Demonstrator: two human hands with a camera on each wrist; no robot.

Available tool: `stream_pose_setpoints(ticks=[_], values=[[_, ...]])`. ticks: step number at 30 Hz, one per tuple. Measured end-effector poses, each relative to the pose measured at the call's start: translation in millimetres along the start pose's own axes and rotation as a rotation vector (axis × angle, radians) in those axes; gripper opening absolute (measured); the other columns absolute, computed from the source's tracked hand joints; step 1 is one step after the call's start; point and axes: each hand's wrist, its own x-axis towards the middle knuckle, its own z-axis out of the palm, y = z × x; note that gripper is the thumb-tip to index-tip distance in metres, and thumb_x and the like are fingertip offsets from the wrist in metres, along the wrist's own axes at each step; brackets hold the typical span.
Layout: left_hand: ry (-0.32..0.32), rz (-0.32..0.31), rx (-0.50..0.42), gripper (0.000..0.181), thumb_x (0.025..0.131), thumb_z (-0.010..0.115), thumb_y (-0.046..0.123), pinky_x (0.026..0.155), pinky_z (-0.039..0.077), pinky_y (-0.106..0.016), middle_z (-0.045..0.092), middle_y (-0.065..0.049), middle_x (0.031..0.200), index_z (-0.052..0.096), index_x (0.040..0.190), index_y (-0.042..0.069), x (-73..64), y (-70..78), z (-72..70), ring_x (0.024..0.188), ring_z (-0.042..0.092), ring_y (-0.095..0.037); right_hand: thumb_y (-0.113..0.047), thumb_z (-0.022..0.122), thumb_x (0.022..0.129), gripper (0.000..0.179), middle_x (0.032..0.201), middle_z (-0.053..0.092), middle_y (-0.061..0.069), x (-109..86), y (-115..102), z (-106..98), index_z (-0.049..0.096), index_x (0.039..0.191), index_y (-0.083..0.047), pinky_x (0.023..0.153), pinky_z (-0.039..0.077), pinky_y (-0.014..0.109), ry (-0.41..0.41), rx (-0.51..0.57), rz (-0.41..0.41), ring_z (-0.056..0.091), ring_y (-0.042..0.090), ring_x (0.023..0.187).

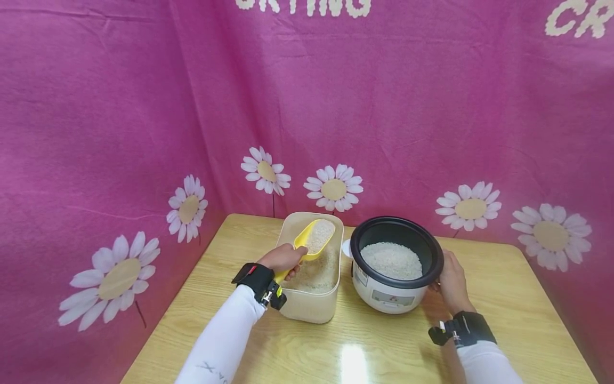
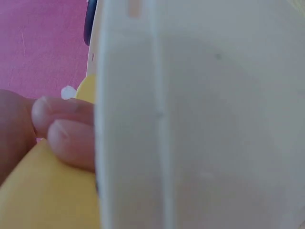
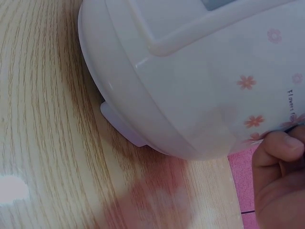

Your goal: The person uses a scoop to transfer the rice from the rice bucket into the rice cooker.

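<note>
My left hand [image 1: 283,258] grips the handle of a yellow scoop [image 1: 303,237], which is heaped with white rice [image 1: 321,234]. The scoop is over a cream rectangular bin [image 1: 309,308] with more rice [image 1: 316,274] inside. In the left wrist view the bin's wall [image 2: 214,119] fills most of the picture and hides part of the fingers [image 2: 71,143]. To the right stands a white rice cooker [image 1: 390,298] with a dark rim, without a lid, holding rice [image 1: 390,261]. My right hand [image 1: 453,282] holds the cooker's right side, its fingers curled [image 3: 281,148] and partly hidden.
Both containers stand side by side on a wooden table [image 1: 268,352], near its back edge. Pink cloth [image 1: 398,122] with printed daisies hangs behind and beside the table. A bright reflection shows on the tabletop in front of the cooker.
</note>
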Motion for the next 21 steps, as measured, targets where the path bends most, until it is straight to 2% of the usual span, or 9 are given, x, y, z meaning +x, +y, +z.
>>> stream_pose_setpoints(ticks=[5, 14, 21], values=[[-0.005, 0.018, -0.017, 0.040, 0.106, 0.044, 0.036, 0.050, 0.038, -0.019, 0.047, 0.004, 0.062, 0.051, 0.079, 0.008, 0.7, -2.0, 0.0, 0.053, 0.043, -0.009, -0.038, 0.036, 0.112, 0.033, 0.057, 0.049, -0.007, -7.0, -10.1, 4.2, 0.049, 0.107, -0.009, 0.043, 0.038, 0.040, 0.000, -0.001, -0.001, 0.045, 0.012, 0.044], [-0.026, 0.047, -0.011, 0.041, 0.107, 0.044, 0.037, 0.050, 0.038, -0.021, 0.047, 0.003, 0.063, 0.053, 0.079, 0.009, 1.4, -1.3, -0.4, 0.052, 0.043, -0.009, -0.038, 0.034, 0.112, 0.033, 0.056, 0.049, -0.007, -8.9, -13.8, 3.7, 0.049, 0.107, -0.009, 0.044, 0.038, 0.040, -0.001, -0.031, -0.003, 0.045, 0.012, 0.044], [-0.016, 0.077, 0.009, 0.041, 0.107, 0.045, 0.038, 0.051, 0.038, -0.021, 0.048, 0.003, 0.063, 0.055, 0.079, 0.009, -0.2, 3.6, -2.7, 0.053, 0.043, -0.011, -0.039, 0.032, 0.113, 0.034, 0.059, 0.049, -0.008, -2.4, -2.1, 1.9, 0.048, 0.112, -0.009, 0.043, 0.040, 0.036, 0.008, -0.053, 0.004, 0.045, 0.011, 0.045]])
